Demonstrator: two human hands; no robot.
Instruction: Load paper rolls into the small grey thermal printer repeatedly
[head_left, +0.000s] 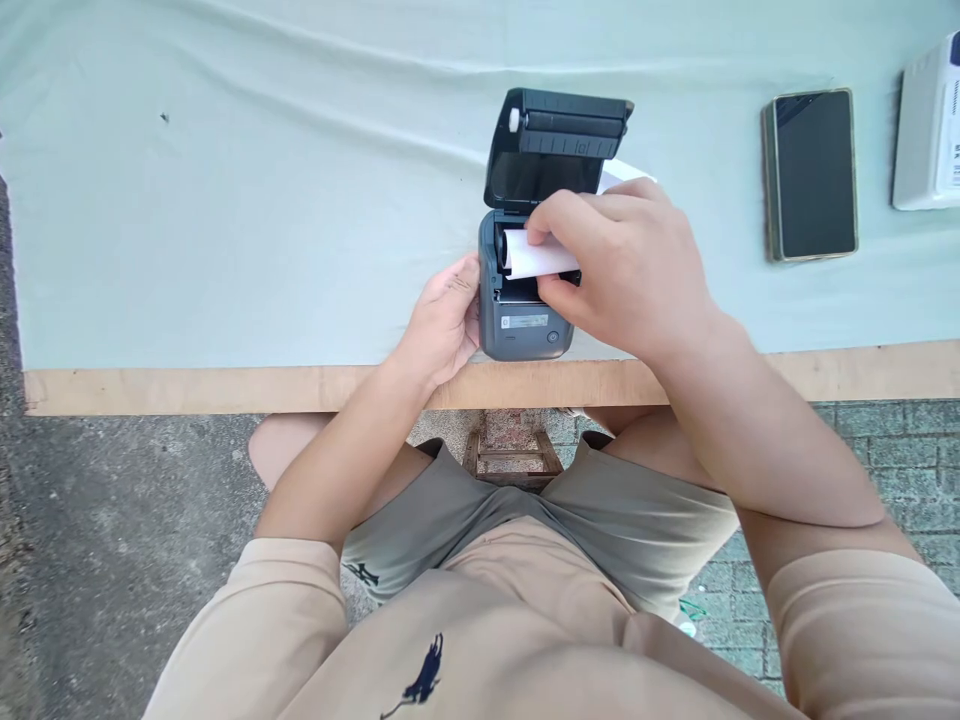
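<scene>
A small dark label printer [525, 335] stands near the front edge of the table with its lid [555, 140] raised. Inside its bay sits a white paper roll [536, 257]. My right hand [630, 260] pinches this roll between thumb and forefinger, and it hides the roll's right end. Against the printer's left side rests my left hand [448, 318], its fingers curled around the casing and partly out of sight. Behind my right hand, a bit of white paper [626, 177] shows beside the lid.
A pale green cloth [262, 230] covers the table, with a bare wooden edge [225, 388] at the front. To the right lie a smartphone [815, 175] and, past it, a white box [926, 130] cut off by the frame.
</scene>
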